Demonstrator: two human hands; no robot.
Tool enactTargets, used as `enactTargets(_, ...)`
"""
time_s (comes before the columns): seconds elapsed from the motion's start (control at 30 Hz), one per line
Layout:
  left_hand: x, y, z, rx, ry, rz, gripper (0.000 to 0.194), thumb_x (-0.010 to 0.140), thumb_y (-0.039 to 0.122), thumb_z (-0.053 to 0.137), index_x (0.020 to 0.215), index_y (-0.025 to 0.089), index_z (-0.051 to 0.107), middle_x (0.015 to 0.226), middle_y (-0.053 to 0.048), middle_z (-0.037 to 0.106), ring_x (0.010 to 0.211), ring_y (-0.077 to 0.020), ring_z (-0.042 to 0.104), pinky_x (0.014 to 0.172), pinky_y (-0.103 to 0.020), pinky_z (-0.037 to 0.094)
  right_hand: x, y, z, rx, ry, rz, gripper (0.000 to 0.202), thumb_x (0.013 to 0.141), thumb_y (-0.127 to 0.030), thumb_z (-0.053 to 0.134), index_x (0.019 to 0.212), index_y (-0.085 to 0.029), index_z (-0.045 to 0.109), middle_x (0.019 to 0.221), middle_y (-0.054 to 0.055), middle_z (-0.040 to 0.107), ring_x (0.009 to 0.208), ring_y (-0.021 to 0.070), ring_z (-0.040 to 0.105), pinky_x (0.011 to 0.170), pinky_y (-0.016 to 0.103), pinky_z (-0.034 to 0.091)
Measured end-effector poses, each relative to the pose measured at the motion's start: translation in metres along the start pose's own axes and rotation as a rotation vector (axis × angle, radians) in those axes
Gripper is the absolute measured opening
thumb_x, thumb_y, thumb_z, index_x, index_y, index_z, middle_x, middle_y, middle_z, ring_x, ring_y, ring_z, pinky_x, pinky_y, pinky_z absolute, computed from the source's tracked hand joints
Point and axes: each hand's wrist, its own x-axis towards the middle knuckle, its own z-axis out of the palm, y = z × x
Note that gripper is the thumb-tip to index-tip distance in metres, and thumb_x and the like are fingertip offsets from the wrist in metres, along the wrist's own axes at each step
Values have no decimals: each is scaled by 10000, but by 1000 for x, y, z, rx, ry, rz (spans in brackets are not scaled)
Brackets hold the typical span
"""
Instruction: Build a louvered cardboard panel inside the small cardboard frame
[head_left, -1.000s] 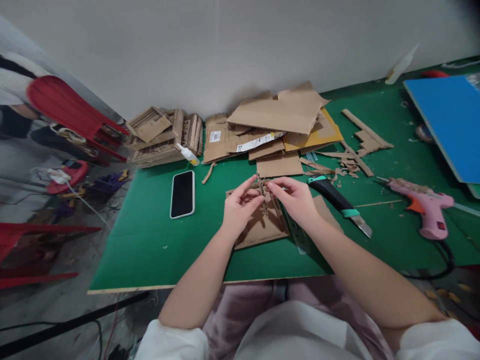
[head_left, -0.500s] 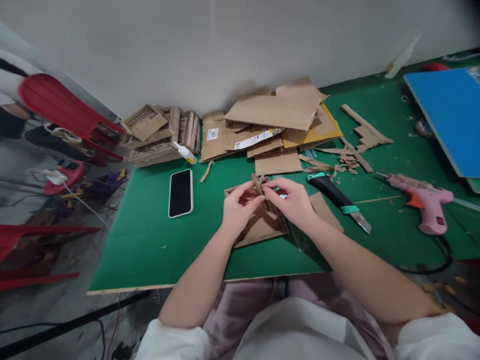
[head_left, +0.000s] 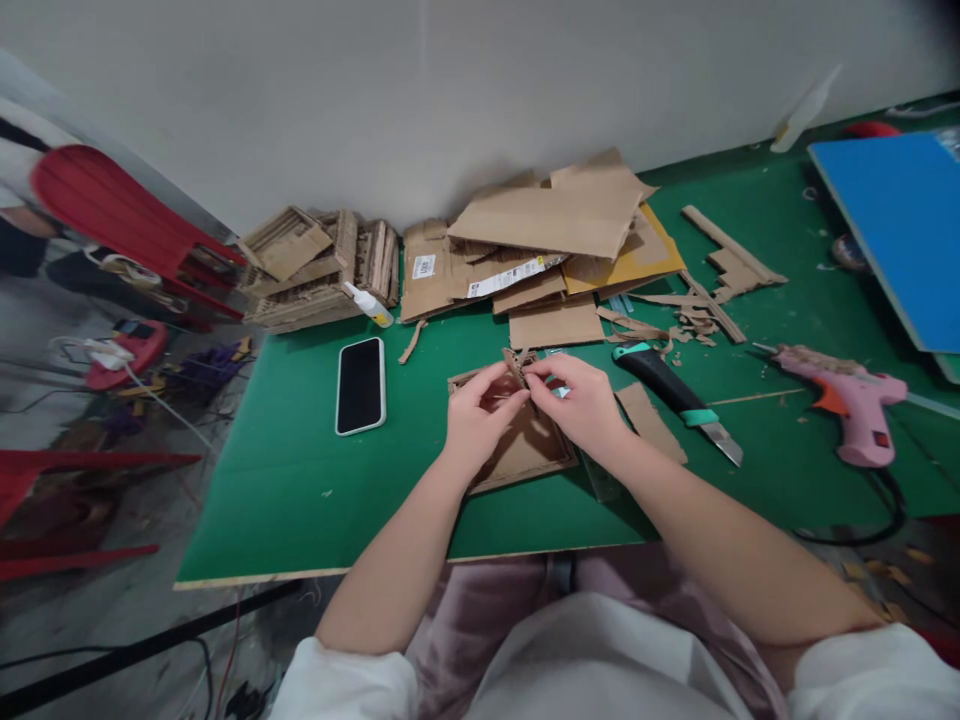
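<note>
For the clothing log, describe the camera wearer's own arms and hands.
The left hand and right hand are bare, without gloves; no rings or watches show. The left forearm and right forearm are uncovered, without cables or visible markings. The white fabric left sleeve and matching right sleeve end near the elbows.

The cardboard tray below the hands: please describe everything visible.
The shallow tray looks like brown cardboard, with a flat base and low raised edges. It lies slightly turned on the green table, partly hidden by the left hand and right hand, which pinch a small cardboard piece over it. Whether they touch the tray, I cannot tell.
</note>
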Motion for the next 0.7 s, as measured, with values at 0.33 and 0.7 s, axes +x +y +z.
enactTargets(0.33,0,1,0,-12,-11,-3,386,659,266,700,1017,140,627,796,-40,676,678,-122,623,616,-244,543,-1,0,3,-8,38,-14,83,766,-142,551,756,-179,625,704,7,637,660,110,579,582,211,474)
enactTargets(0.7,-2,6,-1,-61,-26,-28,404,673,274,699,1046,143,619,881,-64,688,743,-149,647,671,-275,564,1,-4,-2,11,15,-56,104,809,-179,532,798,-187,635,762,19,670,724,120,606,657,232,492)
